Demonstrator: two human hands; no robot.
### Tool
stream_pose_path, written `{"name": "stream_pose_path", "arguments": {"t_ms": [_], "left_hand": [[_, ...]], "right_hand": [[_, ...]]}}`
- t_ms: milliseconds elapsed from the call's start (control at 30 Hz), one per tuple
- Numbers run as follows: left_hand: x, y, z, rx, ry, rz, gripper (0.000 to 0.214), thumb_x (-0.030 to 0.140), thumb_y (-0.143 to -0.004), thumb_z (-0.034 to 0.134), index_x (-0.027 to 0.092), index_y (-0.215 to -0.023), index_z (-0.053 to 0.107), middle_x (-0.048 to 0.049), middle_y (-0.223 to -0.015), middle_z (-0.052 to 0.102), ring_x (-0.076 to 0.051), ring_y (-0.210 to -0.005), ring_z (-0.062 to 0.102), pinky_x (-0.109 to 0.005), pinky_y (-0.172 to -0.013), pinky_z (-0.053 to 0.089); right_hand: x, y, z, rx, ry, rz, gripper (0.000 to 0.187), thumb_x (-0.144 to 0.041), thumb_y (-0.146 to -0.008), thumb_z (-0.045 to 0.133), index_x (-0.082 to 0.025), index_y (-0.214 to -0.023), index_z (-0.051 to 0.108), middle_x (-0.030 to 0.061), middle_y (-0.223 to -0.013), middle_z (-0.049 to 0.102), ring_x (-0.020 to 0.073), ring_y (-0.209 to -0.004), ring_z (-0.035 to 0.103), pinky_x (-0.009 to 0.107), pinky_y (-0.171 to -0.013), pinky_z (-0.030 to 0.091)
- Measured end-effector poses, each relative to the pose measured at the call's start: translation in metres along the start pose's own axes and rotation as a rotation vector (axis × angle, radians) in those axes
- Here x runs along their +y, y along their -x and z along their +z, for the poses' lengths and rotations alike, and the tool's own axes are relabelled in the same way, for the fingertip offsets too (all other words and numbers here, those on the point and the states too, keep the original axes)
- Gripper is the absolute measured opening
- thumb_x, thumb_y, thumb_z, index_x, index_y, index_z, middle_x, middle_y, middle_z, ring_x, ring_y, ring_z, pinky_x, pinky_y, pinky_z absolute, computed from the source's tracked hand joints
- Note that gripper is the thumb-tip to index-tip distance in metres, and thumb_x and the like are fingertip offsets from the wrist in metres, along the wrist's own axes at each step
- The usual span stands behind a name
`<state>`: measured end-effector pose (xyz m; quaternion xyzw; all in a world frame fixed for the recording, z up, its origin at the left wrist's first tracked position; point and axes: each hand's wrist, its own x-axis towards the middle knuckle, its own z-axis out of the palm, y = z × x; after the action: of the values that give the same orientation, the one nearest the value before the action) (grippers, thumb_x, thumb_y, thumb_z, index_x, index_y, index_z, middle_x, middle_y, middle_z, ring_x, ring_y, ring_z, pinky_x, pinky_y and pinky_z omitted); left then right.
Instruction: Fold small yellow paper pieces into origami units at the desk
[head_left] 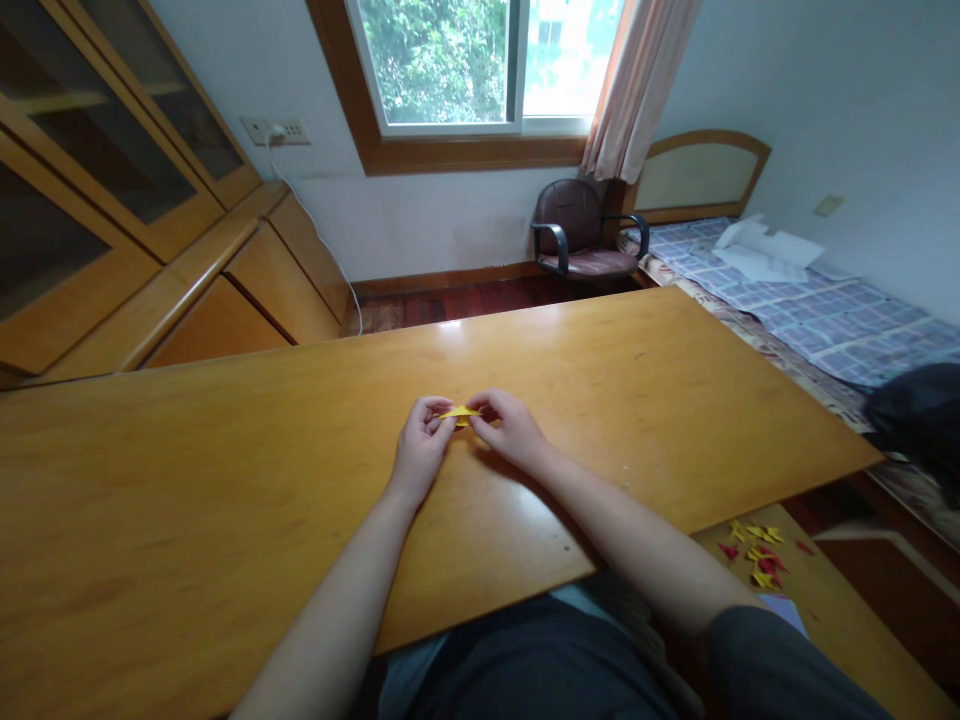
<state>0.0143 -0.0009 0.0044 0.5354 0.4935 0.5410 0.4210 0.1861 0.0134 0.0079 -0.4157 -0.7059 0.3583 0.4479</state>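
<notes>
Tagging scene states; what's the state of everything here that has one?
Yellow paper: folded, held
Left grip: closed on yellow paper
Right grip: closed on yellow paper
Small folded pieces: unheld, loosely clustered
Window: open or shut unclear
Curtain: drawn aside
Glass doors: look shut
Plug: in socket
Chair: upright

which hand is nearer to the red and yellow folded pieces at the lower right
Right. The right hand is beyond and to the left of the red and yellow folded pieces; the left hand is farther left.

paper (460, 412) – yellow; bedsheet (806, 312) – plaid
</notes>
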Motion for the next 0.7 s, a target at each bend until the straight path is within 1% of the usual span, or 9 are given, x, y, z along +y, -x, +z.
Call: {"name": "stream_pose_path", "arguments": {"t_ms": [33,100,200,367,533,700], "left_hand": [[0.0,0.0,0.0,-0.005,-0.011,0.011,0.023,0.033,-0.078,0.07,0.021,-0.095,0.06,-0.0009,-0.093,0.065,-0.017,-0.091,0.067,-0.032,-0.086,0.056],[0.0,0.001,0.0,-0.039,-0.064,0.024,0.022,0.035,-0.079,0.07,0.021,-0.094,0.063,-0.0018,-0.092,0.068,-0.018,-0.089,0.068,-0.032,-0.086,0.056],[0.001,0.003,0.001,-0.07,-0.122,0.031,0.021,0.038,-0.08,0.07,0.02,-0.091,0.065,-0.0024,-0.09,0.07,-0.019,-0.085,0.069,-0.033,-0.083,0.057],[0.004,0.006,0.003,-0.048,-0.017,0.004,0.026,0.041,-0.081,0.07,0.02,-0.093,0.064,-0.0027,-0.09,0.072,-0.019,-0.081,0.071,-0.035,-0.082,0.06],[0.003,0.007,0.006,-0.015,0.112,0.016,0.026,0.039,-0.081,0.072,0.02,-0.096,0.063,-0.0025,-0.091,0.071,-0.018,-0.084,0.071,-0.036,-0.084,0.061],[0.002,0.01,0.007,0.012,0.104,0.051,0.026,0.037,-0.082,0.072,0.021,-0.1,0.061,-0.0017,-0.094,0.07,-0.018,-0.088,0.072,-0.036,-0.087,0.06]], "right_hand": [[-0.001,0.0,-0.001,0.001,0.023,-0.03,0.007,-0.021,-0.085,0.061,-0.021,-0.092,0.064,0.0038,-0.087,0.066,0.0166,-0.079,0.062,0.031,-0.074,0.051],[-0.003,0.0,-0.002,0.011,0.058,-0.088,0.007,-0.02,-0.087,0.059,-0.021,-0.09,0.065,0.0039,-0.085,0.065,0.0175,-0.079,0.062,0.032,-0.076,0.051],[-0.005,0.0,-0.003,0.04,0.064,-0.13,0.007,-0.02,-0.088,0.059,-0.022,-0.091,0.065,0.0043,-0.086,0.065,0.0177,-0.081,0.062,0.032,-0.078,0.051],[-0.005,0.001,-0.002,0.092,0.032,-0.147,0.005,-0.023,-0.086,0.062,-0.022,-0.091,0.062,0.0041,-0.088,0.063,0.0174,-0.08,0.061,0.032,-0.075,0.052],[-0.006,0.002,-0.001,0.113,0.009,-0.18,0.004,-0.022,-0.086,0.061,-0.023,-0.09,0.06,0.0042,-0.088,0.062,0.0178,-0.081,0.06,0.033,-0.076,0.052],[-0.013,0.003,-0.001,0.123,0.034,-0.166,0.007,-0.02,-0.085,0.061,-0.024,-0.09,0.059,0.0049,-0.09,0.062,0.0187,-0.084,0.059,0.034,-0.078,0.051]]}}
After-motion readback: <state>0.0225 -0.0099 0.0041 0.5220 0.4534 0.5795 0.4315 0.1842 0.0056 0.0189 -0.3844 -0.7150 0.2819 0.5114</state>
